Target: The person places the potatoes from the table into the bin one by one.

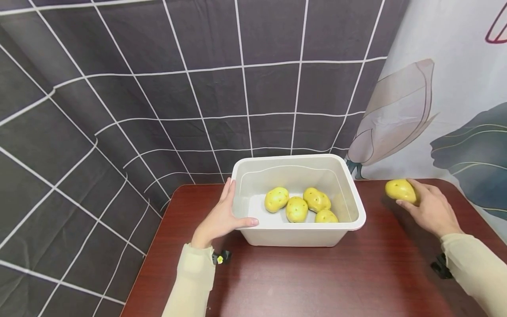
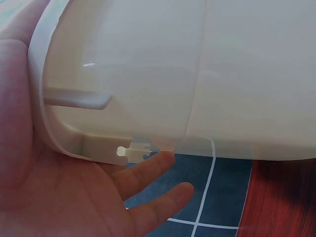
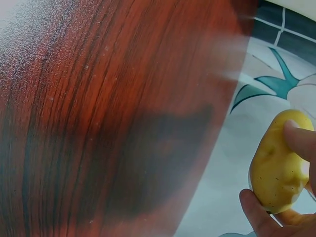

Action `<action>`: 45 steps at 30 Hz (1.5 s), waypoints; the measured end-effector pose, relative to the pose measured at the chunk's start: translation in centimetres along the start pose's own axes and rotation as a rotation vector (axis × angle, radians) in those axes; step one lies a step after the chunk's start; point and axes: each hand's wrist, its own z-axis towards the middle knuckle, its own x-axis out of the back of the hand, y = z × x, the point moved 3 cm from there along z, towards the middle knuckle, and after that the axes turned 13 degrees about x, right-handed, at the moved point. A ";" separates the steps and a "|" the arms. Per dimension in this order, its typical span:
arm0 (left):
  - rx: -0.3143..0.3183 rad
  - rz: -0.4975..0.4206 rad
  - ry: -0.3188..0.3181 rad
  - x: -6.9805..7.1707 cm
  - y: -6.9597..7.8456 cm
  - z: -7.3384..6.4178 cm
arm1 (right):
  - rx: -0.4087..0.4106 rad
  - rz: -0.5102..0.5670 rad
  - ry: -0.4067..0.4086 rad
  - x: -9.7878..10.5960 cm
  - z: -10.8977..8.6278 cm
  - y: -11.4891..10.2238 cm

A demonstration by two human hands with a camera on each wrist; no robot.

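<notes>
A white plastic bin (image 1: 293, 237) stands on the table with several yellow potatoes (image 1: 296, 209) lying in it. My left hand (image 1: 222, 220) holds the bin by its front left corner, thumb over the front rim and fingers along the left side. Seen from the left wrist, two fingertips (image 2: 180, 195) reach past the underside of the bin's rim (image 2: 39, 74). To the right of the bin, my right hand (image 1: 433, 209) grips another yellow potato (image 1: 400, 190). The right wrist view shows that potato (image 3: 279, 163) held between thumb and fingers, above its shadow on the table.
The dark red wooden table (image 1: 317, 281) has its back edge just behind the bin. A dark curtain with a white grid (image 1: 214, 97) hangs behind and to the left. On the right hangs a pale cloth with a flower and leaf print (image 1: 412, 110).
</notes>
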 end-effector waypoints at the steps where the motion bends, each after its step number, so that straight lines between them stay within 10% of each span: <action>1: 0.000 0.000 0.000 0.0 0.0 0.0 | 0.003 -0.001 0.004 0.1 0.0 -0.1; 45: 0.003 -0.003 -0.003 0.0 0.1 0.0 | 0.073 0.007 0.116 3.3 0.5 -5.9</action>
